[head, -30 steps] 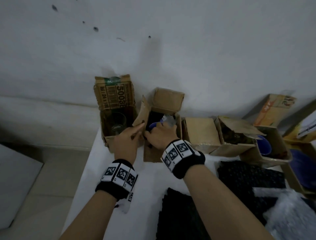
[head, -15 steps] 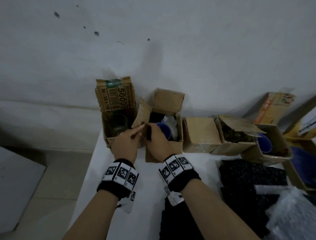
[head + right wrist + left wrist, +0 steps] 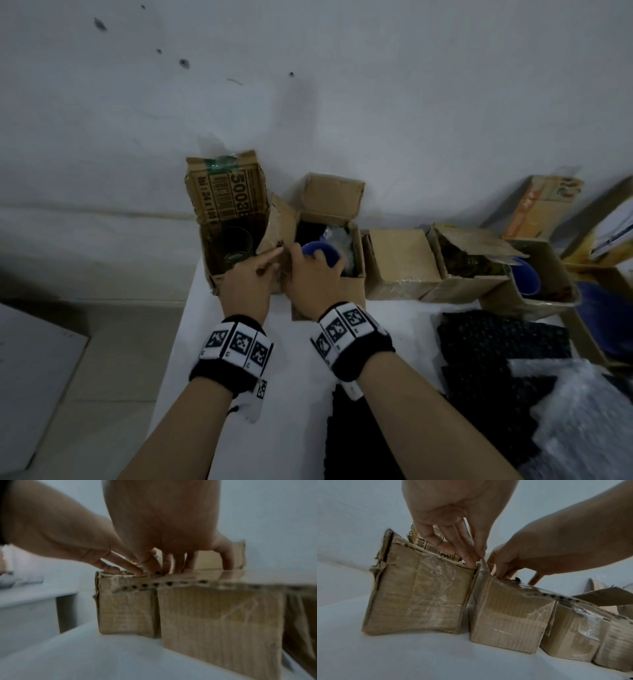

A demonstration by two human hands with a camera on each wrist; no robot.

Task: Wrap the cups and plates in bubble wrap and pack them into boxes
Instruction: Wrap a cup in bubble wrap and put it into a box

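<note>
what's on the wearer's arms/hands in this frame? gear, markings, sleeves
Bare forearms and bare hands, with no sleeves or gloves. The left wrist and right wrist each carry a black band ringed with white square tiles printed with black fiducial markers. A small white marker tag hangs under the left band.

I stand in a plain room used for packing, with no sign of a shop or a kitchen. A bare white wall [image 3: 376,102], marked with a few dark spots, rises right behind my white worktop [image 3: 205,359]. Along the wall's foot runs a row of worn, taped boxes [image 3: 400,263], their flaps open. On the worktop, farther from the wall than the boxes, lie black mats [image 3: 496,342] and bubble wrap [image 3: 582,411]. Beyond the worktop's left edge, a pale tiled floor [image 3: 113,342] meets the wall.
</note>
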